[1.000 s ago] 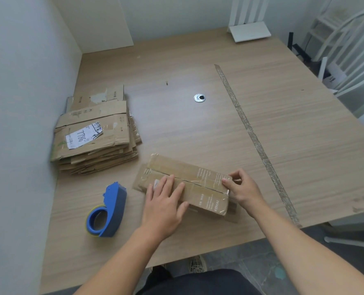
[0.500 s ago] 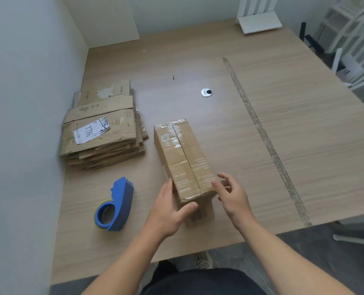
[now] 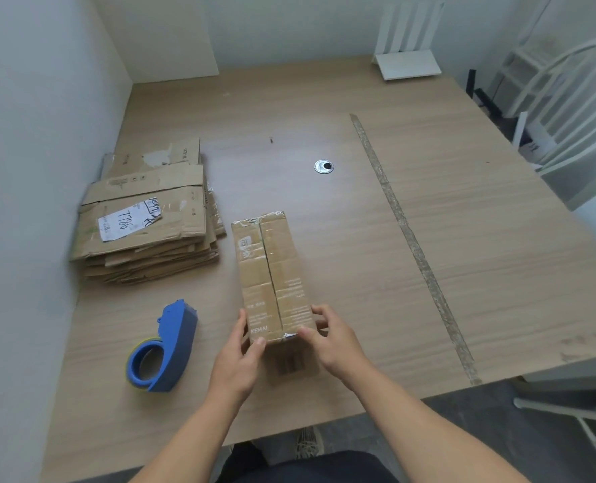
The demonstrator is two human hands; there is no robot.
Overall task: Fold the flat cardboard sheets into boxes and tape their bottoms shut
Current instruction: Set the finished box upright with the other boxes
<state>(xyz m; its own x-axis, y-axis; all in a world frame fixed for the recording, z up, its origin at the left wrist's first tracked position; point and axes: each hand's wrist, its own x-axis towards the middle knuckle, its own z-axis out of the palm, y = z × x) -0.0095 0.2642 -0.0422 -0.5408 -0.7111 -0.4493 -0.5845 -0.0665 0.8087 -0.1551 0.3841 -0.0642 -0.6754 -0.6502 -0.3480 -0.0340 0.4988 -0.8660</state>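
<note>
Near the front edge of the surface [image 3: 464,238], the box [image 3: 272,277] lies with its long axis pointing away from me, flaps meeting at a centre seam that looks untaped. My left hand [image 3: 240,353] and right hand [image 3: 331,339] clamp its near end from either side. Risk: freeing one hand for the tape dispenser [image 3: 164,350], just left, lets the flaps spring apart or the box pivot. The flat-sheet stack [image 3: 143,221] sits further left, apart from the box.
</note>
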